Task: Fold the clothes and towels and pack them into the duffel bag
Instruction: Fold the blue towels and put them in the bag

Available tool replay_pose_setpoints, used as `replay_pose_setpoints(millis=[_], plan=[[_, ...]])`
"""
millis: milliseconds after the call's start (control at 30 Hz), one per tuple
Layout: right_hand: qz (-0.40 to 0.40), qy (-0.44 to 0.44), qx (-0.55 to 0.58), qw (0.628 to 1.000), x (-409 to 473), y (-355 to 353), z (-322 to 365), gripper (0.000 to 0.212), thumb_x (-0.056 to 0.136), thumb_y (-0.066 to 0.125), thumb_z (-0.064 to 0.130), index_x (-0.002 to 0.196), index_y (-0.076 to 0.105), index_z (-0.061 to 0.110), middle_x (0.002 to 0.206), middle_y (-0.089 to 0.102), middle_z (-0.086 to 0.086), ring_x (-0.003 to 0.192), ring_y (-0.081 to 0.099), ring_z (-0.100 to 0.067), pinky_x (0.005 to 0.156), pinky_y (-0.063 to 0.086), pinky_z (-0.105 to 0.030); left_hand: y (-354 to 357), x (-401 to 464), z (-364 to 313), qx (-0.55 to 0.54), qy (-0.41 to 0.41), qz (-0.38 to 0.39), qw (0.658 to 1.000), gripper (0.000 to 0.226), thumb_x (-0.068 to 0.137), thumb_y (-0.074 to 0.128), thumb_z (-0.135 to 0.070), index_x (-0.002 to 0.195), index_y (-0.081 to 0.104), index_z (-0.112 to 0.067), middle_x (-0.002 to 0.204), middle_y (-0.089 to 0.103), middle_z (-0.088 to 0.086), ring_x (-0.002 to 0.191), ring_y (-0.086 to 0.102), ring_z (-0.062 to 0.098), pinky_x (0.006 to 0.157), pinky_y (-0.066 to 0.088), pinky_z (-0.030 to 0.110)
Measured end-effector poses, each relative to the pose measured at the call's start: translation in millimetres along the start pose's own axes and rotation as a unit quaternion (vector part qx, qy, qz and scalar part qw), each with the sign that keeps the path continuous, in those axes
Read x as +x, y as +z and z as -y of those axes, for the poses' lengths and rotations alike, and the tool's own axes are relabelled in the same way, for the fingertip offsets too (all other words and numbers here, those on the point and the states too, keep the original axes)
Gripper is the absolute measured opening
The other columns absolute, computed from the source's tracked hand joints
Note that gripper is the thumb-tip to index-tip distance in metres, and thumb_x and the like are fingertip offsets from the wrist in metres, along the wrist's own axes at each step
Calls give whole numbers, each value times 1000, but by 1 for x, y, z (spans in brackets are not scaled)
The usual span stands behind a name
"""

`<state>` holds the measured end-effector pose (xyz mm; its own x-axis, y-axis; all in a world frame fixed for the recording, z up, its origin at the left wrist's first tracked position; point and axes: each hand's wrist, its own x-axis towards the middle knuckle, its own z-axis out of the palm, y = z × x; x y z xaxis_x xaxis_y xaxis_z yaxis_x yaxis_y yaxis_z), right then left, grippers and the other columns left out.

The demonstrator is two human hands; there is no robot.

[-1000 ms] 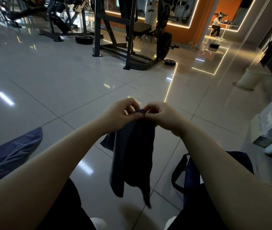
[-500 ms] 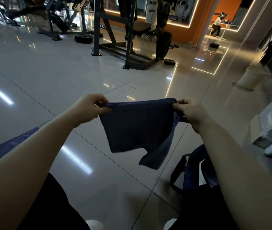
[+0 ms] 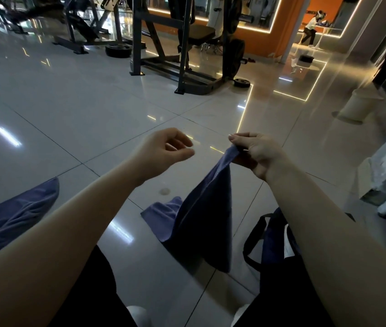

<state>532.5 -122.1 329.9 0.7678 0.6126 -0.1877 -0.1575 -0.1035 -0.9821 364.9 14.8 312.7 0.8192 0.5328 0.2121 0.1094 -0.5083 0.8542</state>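
Right hand (image 3: 255, 153): pinches one top corner of the dark blue towel (image 3: 207, 220), which now hangs in a long drape (half a second ago it was stretched flat between both hands).
Left hand (image 3: 163, 153): has let go; fingers loosely curled, holding nothing.
Towel's lower end: reaches the tiled floor (image 3: 93, 109).
Duffel bag (image 3: 272, 241): lower right, just beside the towel.
Second blue cloth (image 3: 17, 215): on the floor, far left.

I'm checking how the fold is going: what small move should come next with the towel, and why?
Probably the left hand should reach across and pinch the free top corner of the dark blue towel. Only the right hand pinches it, so it hangs in a bunched drape, its lower end touching the floor, while the left hand hovers holding nothing. Two held corners would spread it flat for folding.
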Motion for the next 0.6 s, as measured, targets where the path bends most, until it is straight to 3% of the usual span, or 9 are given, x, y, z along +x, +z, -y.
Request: replay_pose_setpoints(millis=[233, 333, 433, 600], plan=[[57, -7, 48, 997, -15, 29, 3, 4, 87, 65, 7, 89, 63, 4, 80, 63, -10, 67, 66, -18, 56, 58, -26, 23, -1, -7, -14, -15, 85, 996, 56, 82, 72, -30, 130, 43, -27, 103, 60, -4, 98, 64, 17, 84, 55, 34], [84, -17, 12, 996, -16, 33, 3, 18, 88, 65, 11, 104, 61, 5, 84, 62, -8, 68, 66, -17, 60, 59, -27, 22, 5, -6, -50, -7, 70, 996, 47, 87, 66, -30, 128, 43, -28, 106, 58, -4, 99, 62, 14, 78, 54, 26], [110, -47, -49, 992, -13, 37, 1, 25, 91, 62, 15, 115, 58, 9, 94, 62, -7, 79, 66, -17, 68, 59, -29, 15, 11, -5, -102, -3, 56, 993, 24, 99, 48, -21, 122, 48, -25, 110, 61, 2, 103, 61, 15, 82, 53, 27], [185, -77, -87, 976, -11, 41, 2, 23, 93, 56, 10, 114, 51, 20, 108, 60, -12, 97, 65, -26, 82, 57, -36, 10, 14, 3, -100, -17, 56, 993, 19, 99, 45, -15, 116, 53, -20, 111, 62, 1, 103, 62, 14, 77, 49, 21]])
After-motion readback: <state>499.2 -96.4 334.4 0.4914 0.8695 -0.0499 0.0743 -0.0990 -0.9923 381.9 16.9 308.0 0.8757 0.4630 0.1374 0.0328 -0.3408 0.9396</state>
